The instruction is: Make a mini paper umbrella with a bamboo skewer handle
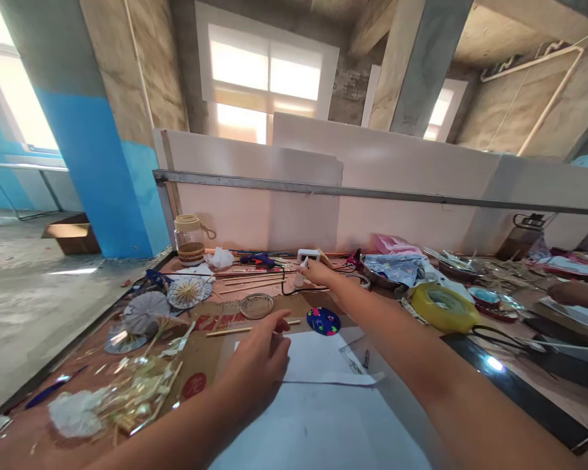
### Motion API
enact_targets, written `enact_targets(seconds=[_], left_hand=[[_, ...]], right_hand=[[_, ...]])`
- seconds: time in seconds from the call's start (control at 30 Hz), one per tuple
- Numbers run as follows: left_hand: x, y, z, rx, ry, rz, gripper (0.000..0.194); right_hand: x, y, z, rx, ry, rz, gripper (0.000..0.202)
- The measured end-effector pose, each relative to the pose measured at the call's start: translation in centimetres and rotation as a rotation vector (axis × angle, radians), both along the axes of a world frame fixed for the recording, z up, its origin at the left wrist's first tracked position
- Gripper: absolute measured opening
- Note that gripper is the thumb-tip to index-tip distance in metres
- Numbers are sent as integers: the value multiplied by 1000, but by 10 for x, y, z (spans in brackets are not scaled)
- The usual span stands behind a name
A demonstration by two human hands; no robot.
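Observation:
My right hand [316,271] reaches to the back of the table, its fingers closed round a small white bottle [298,281] with a pointed tip. My left hand [261,356] hovers over the near part of the table, fingers loosely bent and apart, holding nothing. A round dark blue patterned disc [323,321] lies between my arms, at the top of the white paper [313,358]. Just beyond my left hand are a thin wooden stick [225,331] and a round clear dish [255,305]. A white-framed device [308,253] stands behind my right hand.
Pleated paper rounds [147,312] and shiny scraps [137,385] lie at left, below a lidded jar [189,240]. Yellow tape [443,307], a black phone-like slab [514,391] and a cloth-filled bowl [394,269] are at right. Another person's hand [575,294] shows at the far right.

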State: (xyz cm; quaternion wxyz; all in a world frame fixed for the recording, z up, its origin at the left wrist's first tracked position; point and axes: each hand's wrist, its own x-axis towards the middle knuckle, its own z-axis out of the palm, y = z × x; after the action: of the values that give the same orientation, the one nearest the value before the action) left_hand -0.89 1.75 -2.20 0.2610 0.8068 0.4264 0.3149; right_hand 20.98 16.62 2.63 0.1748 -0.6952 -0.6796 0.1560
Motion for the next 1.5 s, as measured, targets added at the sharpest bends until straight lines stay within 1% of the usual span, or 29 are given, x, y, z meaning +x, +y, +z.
enact_targets(seconds=[0.07,0.13,0.23,0.33,0.4,0.5,0.6,0.77,0.9,0.97,1.03,1.1,1.17,1.2,1.23,1.27,1.33,1.37,1.43,1.5], left_hand=[[0,0,0,26,5,-10,46],[-1,-1,0,39,10,-14,44],[0,-1,1,33,22,-14,41],[2,-1,2,27,31,-26,38],[3,-1,4,30,23,-19,35],[3,-2,6,32,1,-3,33],[3,-3,9,47,0,-17,34],[2,-4,13,62,38,-24,29],[4,-6,14,81,86,-32,22],[4,-6,13,119,127,-37,21],[4,-6,13,167,173,-37,22],[2,-4,16,197,205,-34,23],[-2,-1,25,204,264,-37,23],[-5,0,31,204,311,-50,22],[-8,1,38,200,415,-82,21],[-12,1,45,179,466,-115,19],[-17,0,56,141,541,-171,19],[-18,-2,60,124,572,-187,22],[-19,-6,62,97,632,-194,23],[-19,-10,60,78,657,-177,15]], right_hand=[[-4,3,-3,-30,-12,7,34],[-1,5,-4,-62,-13,23,34],[13,7,-3,-97,-11,41,34],[28,9,-4,-131,-26,18,35],[33,8,-5,-175,-38,9,34],[35,4,-6,-232,-44,46,33],[35,-2,-4,-235,-75,84,33],[38,-12,0,-211,-195,85,32],[38,-23,9,-180,-192,143,33],[37,-33,17,-113,-185,165,31],[35,-52,25,-17,-183,173,28],[29,-79,32,61,-172,191,22],[20,-114,33,92,-150,246,16],[15,-133,31,95,-136,283,14],[10,-150,26,101,-113,329,13],[6,-166,21,144,-74,402,11],[-2,-189,5,164,-38,481,10],[-4,-197,-4,175,-24,510,12],[-7,-203,-20,195,-14,547,15],[-7,-203,-32,229,0,565,17]])
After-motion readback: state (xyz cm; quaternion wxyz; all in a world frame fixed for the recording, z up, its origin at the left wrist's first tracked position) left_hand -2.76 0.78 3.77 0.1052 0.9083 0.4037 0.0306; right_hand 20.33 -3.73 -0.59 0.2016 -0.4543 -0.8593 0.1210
